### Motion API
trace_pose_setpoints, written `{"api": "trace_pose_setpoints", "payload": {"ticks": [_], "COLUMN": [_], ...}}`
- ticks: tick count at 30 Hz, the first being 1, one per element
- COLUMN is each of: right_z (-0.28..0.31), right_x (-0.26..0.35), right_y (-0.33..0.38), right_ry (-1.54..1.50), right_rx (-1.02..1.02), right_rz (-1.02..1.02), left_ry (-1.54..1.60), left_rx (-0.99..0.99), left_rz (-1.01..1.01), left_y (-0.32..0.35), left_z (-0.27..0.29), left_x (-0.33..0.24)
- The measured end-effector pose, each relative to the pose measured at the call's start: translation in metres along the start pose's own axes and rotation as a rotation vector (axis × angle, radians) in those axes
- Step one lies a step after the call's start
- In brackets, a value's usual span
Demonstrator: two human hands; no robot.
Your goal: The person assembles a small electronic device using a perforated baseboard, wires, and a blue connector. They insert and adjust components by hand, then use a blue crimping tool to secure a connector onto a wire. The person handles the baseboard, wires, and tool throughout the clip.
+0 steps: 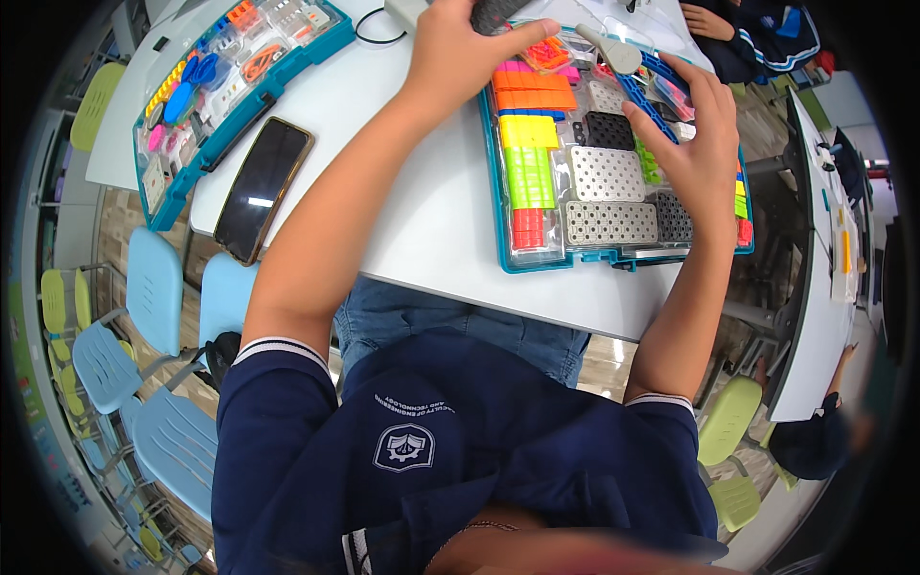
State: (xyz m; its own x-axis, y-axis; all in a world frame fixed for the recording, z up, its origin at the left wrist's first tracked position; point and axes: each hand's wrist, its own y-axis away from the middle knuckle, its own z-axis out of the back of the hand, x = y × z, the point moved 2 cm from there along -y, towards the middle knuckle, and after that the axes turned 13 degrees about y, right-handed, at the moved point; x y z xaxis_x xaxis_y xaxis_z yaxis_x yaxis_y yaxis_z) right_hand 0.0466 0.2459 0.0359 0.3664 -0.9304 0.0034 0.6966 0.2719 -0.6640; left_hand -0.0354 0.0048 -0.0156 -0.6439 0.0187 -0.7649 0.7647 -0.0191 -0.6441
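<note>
At the top edge my left hand (460, 53) is closed around a dark grey piece (498, 13), its thumb stretched to the right; the frame cuts off part of both. My right hand (700, 144) grips a blue perforated building beam (649, 107) between thumb and fingers. A light grey rounded part (618, 55) sits at that beam's upper end. Both hands are over or beside a teal-edged parts case (505, 216). It holds orange, yellow, green and red pieces (529, 158) on the left and white perforated plates (608, 174) in the middle.
Another teal case (177, 196) with colourful parts stands at the left of the white table (431, 220). A phone (264, 187) lies near the table's left edge. Blue chairs (153, 287) stand left of the table. Another person's hand (707, 21) shows at the top right.
</note>
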Motion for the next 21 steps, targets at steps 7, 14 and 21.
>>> {"api": "trace_pose_setpoints", "payload": {"ticks": [7,14,21], "right_z": [0.003,-0.002,-0.004], "right_x": [0.023,0.040,0.041], "right_y": [-0.001,0.001,0.003], "right_ry": [-0.287,-0.221,-0.203], "right_rx": [0.011,-0.095,-0.101], "right_rz": [-0.009,0.103,0.116], "left_ry": [0.594,0.495,0.483], "left_rx": [0.008,0.107,0.114], "left_rz": [0.441,0.491,0.493], "left_y": [-0.005,0.006,0.009], "left_z": [0.030,0.011,0.008], "left_x": [0.000,-0.011,-0.022]}}
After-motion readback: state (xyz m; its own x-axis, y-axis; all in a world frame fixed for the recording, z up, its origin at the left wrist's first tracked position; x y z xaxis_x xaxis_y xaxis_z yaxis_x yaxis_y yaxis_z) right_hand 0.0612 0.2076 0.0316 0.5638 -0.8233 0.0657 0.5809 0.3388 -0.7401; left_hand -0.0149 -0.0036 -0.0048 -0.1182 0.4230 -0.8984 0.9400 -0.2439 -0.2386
